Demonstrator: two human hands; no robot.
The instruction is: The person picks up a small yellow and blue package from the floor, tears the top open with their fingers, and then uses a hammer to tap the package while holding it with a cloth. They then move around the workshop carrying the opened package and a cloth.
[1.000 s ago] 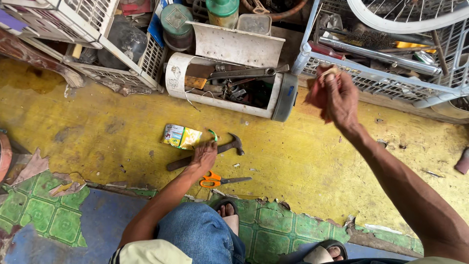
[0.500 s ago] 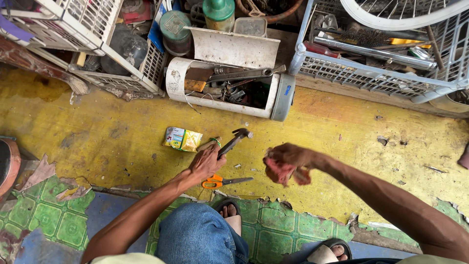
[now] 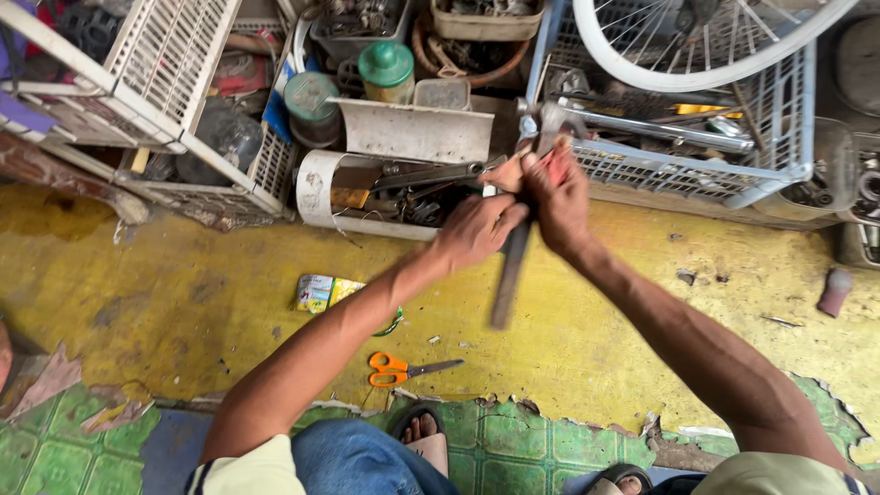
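My left hand (image 3: 475,231) grips the dark handle of a hammer (image 3: 510,275), which hangs blurred with its metal head up near the basket. My right hand (image 3: 561,194) is closed on a small reddish piece (image 3: 555,163) and presses it against the upper part of the hammer, just below the head. Both hands meet above the yellow floor, in front of the cut white container (image 3: 316,188) full of tools. Orange-handled scissors (image 3: 401,368) lie on the floor below my hands.
A small yellow-green packet (image 3: 325,291) lies left of the scissors. A white plastic crate (image 3: 174,73) stands at the far left, a blue-and-white basket (image 3: 715,174) of tools under a bicycle wheel (image 3: 724,55) at the right. A reddish object (image 3: 834,291) lies far right.
My left hand lifted the hammer off the floor and raised it. My right hand, holding the reddish piece, moved up to meet it near the hammer's head.
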